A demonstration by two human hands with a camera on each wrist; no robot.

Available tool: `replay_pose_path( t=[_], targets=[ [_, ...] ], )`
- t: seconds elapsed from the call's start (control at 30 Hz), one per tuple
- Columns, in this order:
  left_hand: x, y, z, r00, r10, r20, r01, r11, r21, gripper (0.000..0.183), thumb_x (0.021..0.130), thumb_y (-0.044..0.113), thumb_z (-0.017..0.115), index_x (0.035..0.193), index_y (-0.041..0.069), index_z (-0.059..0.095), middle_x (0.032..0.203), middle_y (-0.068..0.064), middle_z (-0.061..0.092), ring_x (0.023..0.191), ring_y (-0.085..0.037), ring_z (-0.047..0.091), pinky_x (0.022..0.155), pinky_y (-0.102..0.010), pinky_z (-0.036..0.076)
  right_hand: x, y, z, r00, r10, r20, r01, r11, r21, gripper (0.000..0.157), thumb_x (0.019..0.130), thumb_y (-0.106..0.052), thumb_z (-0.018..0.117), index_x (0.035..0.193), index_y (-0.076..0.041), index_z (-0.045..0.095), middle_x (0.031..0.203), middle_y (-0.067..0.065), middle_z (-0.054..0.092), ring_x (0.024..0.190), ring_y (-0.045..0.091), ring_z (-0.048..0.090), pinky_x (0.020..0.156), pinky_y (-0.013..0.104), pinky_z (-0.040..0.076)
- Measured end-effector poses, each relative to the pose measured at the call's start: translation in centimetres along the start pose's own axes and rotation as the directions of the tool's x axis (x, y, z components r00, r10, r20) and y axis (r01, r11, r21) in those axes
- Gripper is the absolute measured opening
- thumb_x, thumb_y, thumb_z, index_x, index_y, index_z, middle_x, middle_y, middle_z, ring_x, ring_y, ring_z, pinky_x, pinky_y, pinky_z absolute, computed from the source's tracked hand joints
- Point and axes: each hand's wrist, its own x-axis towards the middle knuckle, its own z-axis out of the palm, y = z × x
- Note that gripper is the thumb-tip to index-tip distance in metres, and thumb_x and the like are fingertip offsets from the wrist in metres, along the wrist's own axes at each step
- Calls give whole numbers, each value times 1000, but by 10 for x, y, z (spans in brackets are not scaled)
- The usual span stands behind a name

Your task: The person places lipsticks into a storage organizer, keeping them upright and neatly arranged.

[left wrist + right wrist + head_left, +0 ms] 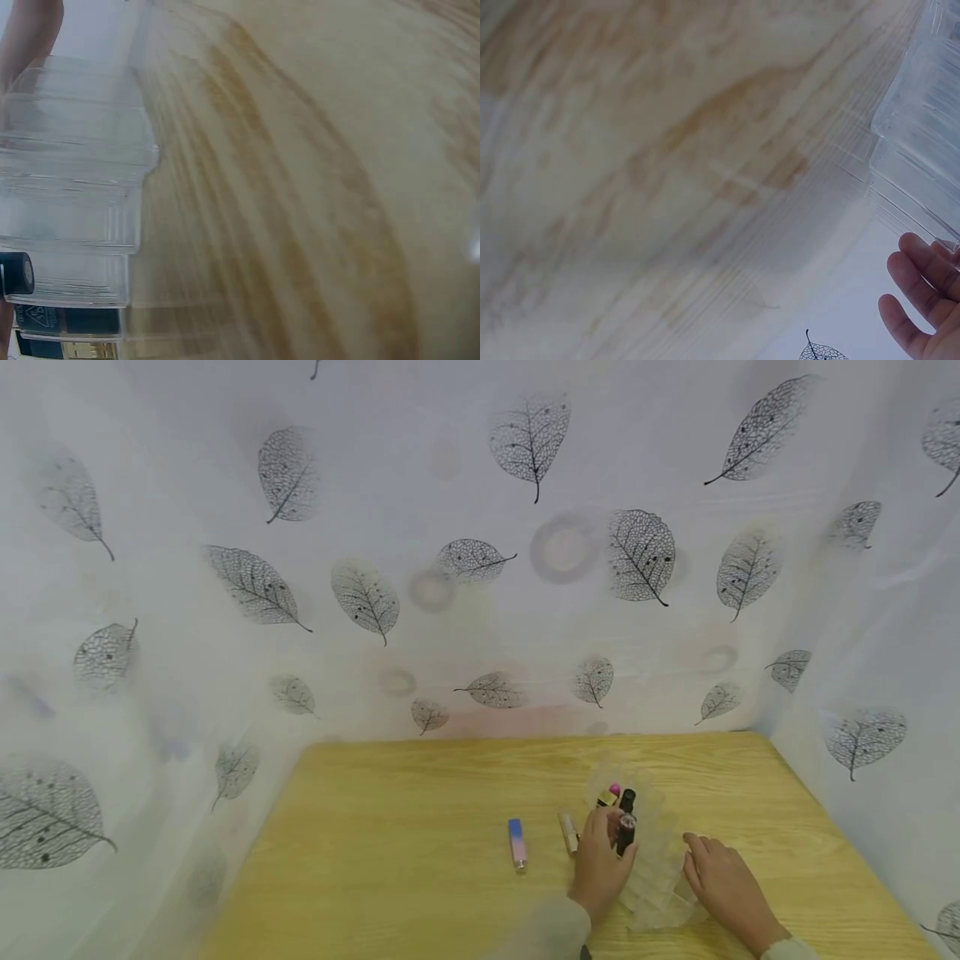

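Observation:
In the head view a clear stepped plastic organizer (652, 885) lies on the table. My left hand (602, 864) is over its far part and grips a dark lipstick tube (626, 835). The left wrist view shows the end of a black tube (16, 274) at the organizer's compartments. Behind it a black tube (628, 799) and a gold-and-pink one (606, 797) stand in the organizer. At the organizer's right side is my right hand (723, 881), fingers loosely bent and holding nothing. In the right wrist view, its fingertips (911, 244) are close to the clear plastic; contact is unclear.
A blue-and-pink tube (517, 845) lies on the wooden table (390, 827) to the left. A pale, cream-coloured tube (568, 832) lies between it and my left hand. A leaf-patterned white sheet (450, 635) hangs around the table's back and sides.

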Motion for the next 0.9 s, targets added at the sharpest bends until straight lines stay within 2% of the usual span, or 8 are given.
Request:
replay_pose_path(
  t=[0.2, 0.33, 0.6, 0.9],
  targets=[
    [-7, -5, 2, 999, 54, -2, -54, 996, 66, 46, 72, 7, 79, 108, 12, 51, 99, 2, 55, 90, -3, 55, 78, -7, 47, 0, 1, 2, 1000, 0, 10, 0, 1000, 0, 24, 81, -7, 61, 101, 5, 58, 78, 11, 63, 70, 24, 59, 64, 44, 49],
    [-10, -8, 1, 997, 75, 14, -76, 989, 125, 46, 71, 11, 79, 108, 13, 52, 100, 4, 56, 90, -2, 54, 77, -7, 46, 0, 1, 2, 1000, -3, 2, 3, 1000, 0, 23, 81, -6, 61, 101, 5, 58, 77, 10, 62, 69, 23, 58, 64, 44, 49],
    [-12, -15, -1, 996, 80, 46, -87, 978, 190, 36, 73, 19, 79, 102, 18, 59, 97, 8, 61, 86, 1, 55, 73, -7, 44, 0, 1, 2, 1000, -11, -6, 11, 1000, 0, 23, 80, -5, 61, 101, 5, 58, 76, 9, 61, 68, 21, 57, 62, 42, 48],
    [-12, -12, -7, 994, 99, 50, -108, 960, 258, 27, 74, 25, 79, 97, 19, 66, 91, 9, 63, 84, 0, 57, 75, -12, 47, 0, 0, 1, 1000, -20, -14, 20, 1000, 4, 22, 80, -5, 61, 100, 6, 58, 72, 7, 60, 63, 18, 55, 58, 40, 47]
  ],
)
